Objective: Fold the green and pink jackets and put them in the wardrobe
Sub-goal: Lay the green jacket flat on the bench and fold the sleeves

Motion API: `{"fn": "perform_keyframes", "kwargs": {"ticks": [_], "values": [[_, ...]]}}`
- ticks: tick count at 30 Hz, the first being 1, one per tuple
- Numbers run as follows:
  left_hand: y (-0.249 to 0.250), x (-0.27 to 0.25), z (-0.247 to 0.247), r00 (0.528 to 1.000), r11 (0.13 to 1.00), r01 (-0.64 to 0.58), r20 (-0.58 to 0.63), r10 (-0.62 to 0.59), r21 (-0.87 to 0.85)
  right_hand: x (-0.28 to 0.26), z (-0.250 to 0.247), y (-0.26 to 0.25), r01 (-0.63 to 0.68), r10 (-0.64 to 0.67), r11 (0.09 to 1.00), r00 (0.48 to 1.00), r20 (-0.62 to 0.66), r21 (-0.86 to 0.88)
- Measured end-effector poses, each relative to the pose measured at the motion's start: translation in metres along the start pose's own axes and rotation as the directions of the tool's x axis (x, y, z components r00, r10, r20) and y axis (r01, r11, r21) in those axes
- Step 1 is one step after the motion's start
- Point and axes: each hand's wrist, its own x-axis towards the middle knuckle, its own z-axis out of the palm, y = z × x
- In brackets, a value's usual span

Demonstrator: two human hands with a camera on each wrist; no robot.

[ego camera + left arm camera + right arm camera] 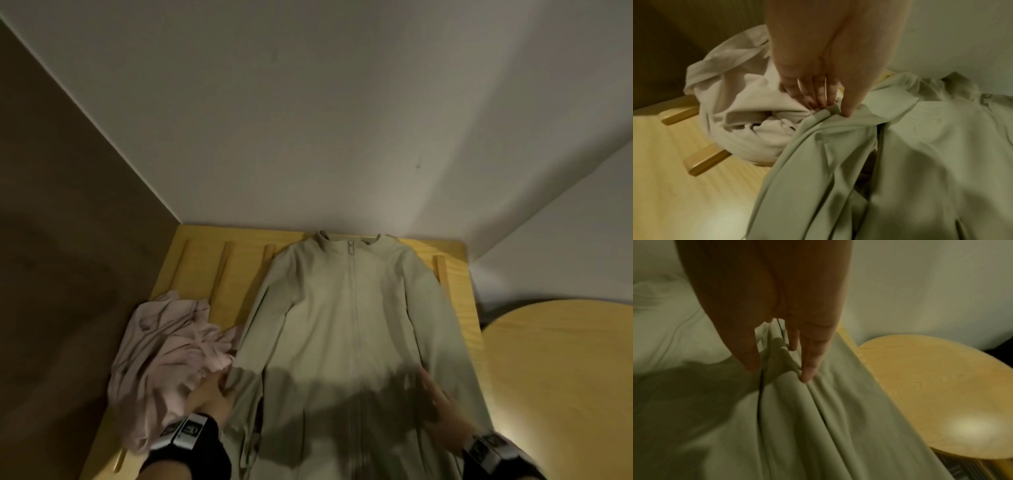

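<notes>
The pale green jacket point(342, 325) lies spread flat and zipped on a yellow wooden surface point(219, 267), collar toward the wall. Beside its left sleeve the pink jacket point(164, 349) sits crumpled in a heap. My left hand point(212, 390) pinches the green jacket's left sleeve end between thumb and fingers point(818, 97), right against the pink jacket point(735, 97). My right hand point(438, 401) is on the jacket's right side, thumb and fingertips point(807, 374) squeezing a raised fold of the green jacket point(735, 418). The hem runs out of the head view.
Wooden slats point(705, 159) stick up from the surface near the pink heap. A round wooden table point(565, 377) stands close on the right. A white wall point(308, 120) closes the back, and a brown panel point(51, 205) the left.
</notes>
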Motion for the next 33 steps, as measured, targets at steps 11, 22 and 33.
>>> {"fn": "perform_keyframes", "kwargs": {"ticks": [11,22,33], "values": [[-0.003,-0.004,0.009,1.000,0.988,-0.023,-0.024,0.019,-0.156,0.006,0.018,-0.027,-0.123,0.148,0.875,0.989,0.017,-0.469],[-0.011,-0.004,-0.009,0.987,0.922,-0.100,0.078,0.139,-0.375,0.019,0.032,-0.055,-0.017,-0.026,0.650,0.999,-0.045,-0.760],[-0.002,-0.001,0.005,0.964,0.790,0.231,0.246,-0.106,-0.567,0.025,0.027,-0.052,0.035,-0.015,0.741,0.999,0.035,-0.671]]}}
